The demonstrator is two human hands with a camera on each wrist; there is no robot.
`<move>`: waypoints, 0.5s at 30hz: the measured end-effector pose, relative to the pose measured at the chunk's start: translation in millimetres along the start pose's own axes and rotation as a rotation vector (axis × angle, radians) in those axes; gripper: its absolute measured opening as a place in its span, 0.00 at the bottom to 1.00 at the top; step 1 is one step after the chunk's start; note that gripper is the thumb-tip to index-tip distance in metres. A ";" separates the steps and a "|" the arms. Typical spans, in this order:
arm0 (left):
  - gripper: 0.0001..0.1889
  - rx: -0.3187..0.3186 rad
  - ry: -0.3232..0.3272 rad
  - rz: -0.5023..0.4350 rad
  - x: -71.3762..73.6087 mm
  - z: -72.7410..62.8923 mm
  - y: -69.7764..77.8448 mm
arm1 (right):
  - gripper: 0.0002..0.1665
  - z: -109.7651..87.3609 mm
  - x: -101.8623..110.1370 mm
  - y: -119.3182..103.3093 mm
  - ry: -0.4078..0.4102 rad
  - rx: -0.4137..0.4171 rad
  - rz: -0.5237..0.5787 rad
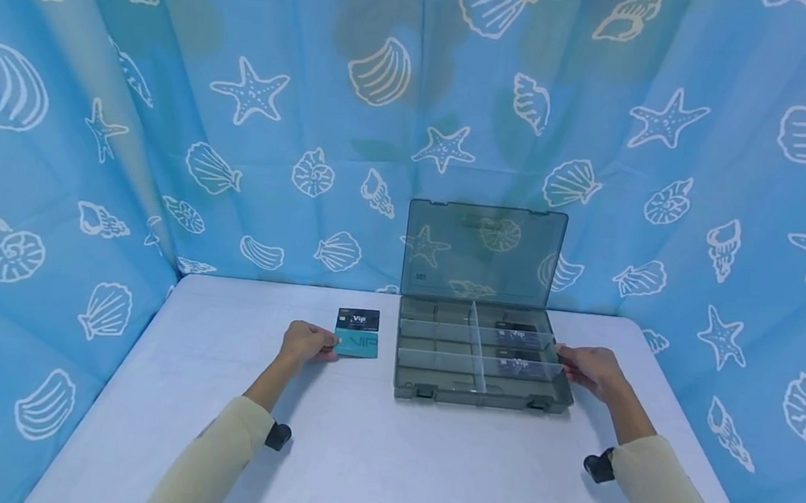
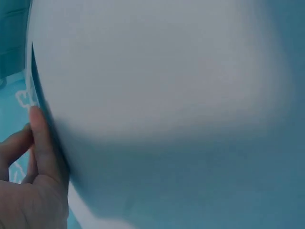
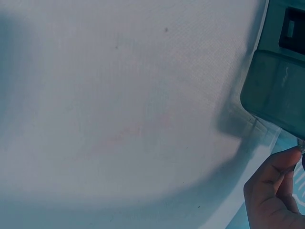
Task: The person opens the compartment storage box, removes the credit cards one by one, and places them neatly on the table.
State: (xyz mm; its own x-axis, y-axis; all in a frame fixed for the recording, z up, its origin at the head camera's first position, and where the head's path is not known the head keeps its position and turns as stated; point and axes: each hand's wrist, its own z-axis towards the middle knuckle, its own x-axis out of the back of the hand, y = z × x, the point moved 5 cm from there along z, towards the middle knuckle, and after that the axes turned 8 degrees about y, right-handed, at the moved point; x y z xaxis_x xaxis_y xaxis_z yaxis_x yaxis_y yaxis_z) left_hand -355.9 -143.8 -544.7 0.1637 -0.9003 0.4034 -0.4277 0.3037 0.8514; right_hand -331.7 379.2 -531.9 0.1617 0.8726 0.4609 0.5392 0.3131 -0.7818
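Sleeves point(image 1: 667, 496) foremost; left hand point(image 1: 305, 342) pinches a teal card point(image 1: 361, 345) left of the compartment box point(image 1: 472, 397), right hand point(image 1: 594, 367) its sidewall point(image 1: 566, 385); loading apparently wants a lift.

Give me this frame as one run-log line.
left hand: holds teal card; right hand: at right edge of gray box; lid: open; inside: two dark cards; black Vip card: just beyond teal card

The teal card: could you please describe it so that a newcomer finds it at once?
On the white table, find the see-through grey case with its lid raised. Left of it in the head view, the teal card is the nearer of two. Its teal face sets it apart from the black card behind it, marked Vip.
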 end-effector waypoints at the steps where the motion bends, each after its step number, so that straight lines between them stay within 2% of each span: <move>1: 0.12 0.009 -0.002 0.010 -0.6 2.1 -0.4 | 0.32 0.1 0.1 -0.6 0.003 0.005 -0.001; 7: 0.20 0.039 -0.003 0.169 -1.6 12.4 5.5 | 0.31 1.4 1.2 -2.3 0.016 0.024 -0.009; 13: 0.28 0.013 -0.034 0.286 -4.9 11.9 11.5 | 0.30 1.7 1.5 1.6 0.018 0.009 -0.013; 15: 0.33 -0.031 -0.024 0.367 -5.0 10.7 15.7 | 0.30 1.5 1.8 1.9 0.017 0.010 -0.013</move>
State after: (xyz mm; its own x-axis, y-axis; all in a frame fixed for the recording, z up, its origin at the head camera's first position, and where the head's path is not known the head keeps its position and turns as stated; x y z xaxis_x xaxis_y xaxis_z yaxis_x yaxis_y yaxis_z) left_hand -372.9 -137.9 -537.0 -0.0169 -0.7369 0.6758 -0.4272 0.6164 0.6614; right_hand -331.6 381.9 -533.2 0.1690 0.8618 0.4783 0.5326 0.3284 -0.7800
